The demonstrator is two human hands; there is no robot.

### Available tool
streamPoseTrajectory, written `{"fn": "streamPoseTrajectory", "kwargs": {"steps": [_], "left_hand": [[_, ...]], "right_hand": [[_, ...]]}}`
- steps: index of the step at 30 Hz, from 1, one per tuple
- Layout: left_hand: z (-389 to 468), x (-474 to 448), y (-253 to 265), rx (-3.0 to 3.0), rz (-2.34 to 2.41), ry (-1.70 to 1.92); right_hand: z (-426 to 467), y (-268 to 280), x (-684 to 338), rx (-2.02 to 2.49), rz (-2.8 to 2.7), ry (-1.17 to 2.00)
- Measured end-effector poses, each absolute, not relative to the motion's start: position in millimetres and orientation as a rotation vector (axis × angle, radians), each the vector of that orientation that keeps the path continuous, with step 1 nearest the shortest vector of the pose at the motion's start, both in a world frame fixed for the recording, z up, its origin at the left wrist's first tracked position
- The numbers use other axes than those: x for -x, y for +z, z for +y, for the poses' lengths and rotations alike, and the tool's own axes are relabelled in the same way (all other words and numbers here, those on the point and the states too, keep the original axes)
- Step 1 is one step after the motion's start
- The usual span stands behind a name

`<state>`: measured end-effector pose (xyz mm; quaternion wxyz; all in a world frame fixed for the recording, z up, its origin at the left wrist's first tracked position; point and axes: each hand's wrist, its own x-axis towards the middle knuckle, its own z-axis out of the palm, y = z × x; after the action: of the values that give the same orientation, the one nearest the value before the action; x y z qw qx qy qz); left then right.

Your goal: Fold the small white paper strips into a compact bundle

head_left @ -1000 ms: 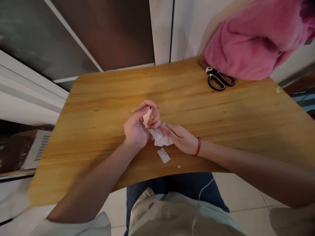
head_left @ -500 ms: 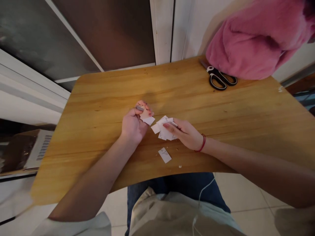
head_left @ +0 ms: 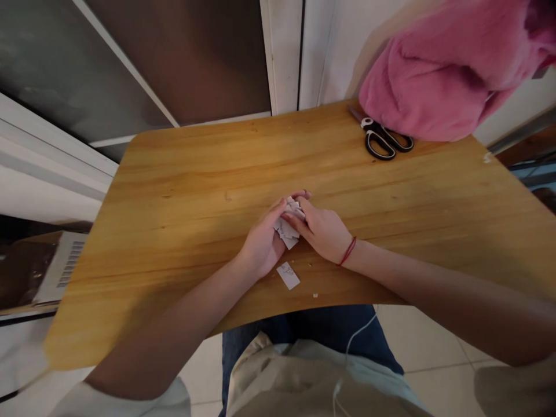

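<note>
Several small white paper slips point(head_left: 287, 231) are bunched between my two hands, just above the table near its front edge. My left hand point(head_left: 262, 240) cups them from the left, fingers wrapped behind the bunch. From the right, my right hand point(head_left: 325, 229) grips the same bunch with its thumb across the front; a red string bracelet circles that wrist. Below the hands, a single paper slip point(head_left: 288, 275) with dark pen marks lies flat on the wooden table point(head_left: 191, 179).
Black-handled scissors point(head_left: 382, 138) rest at the back right, their blades beside a pink plush item point(head_left: 430, 87). Tiny paper scraps point(head_left: 315, 295) are scattered near the front edge. A cardboard box point(head_left: 61, 266) stands left of the table. A white cable point(head_left: 360, 333) hangs over my lap.
My left hand has moved right and met my right hand, and the slips they held apart are now in one bunch. The lone slip on the table stays put.
</note>
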<state>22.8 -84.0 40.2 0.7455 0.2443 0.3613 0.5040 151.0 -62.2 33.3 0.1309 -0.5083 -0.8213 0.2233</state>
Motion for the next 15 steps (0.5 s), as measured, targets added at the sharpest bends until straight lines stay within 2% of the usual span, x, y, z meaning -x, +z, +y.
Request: {"fn": "streamPoseTrajectory", "kwargs": {"steps": [9,15], "left_hand": [[-81.9,-25.5,39.5,-0.286,0.919,1.13],[-75.3,-21.3,41.7,-0.195,0.941,1.137]], "right_hand": [[-54.7,25.0,-150.1,1.316,-2.408,0.242],[-50.5,24.7,-154.7,1.239,-2.324,0.191]]}}
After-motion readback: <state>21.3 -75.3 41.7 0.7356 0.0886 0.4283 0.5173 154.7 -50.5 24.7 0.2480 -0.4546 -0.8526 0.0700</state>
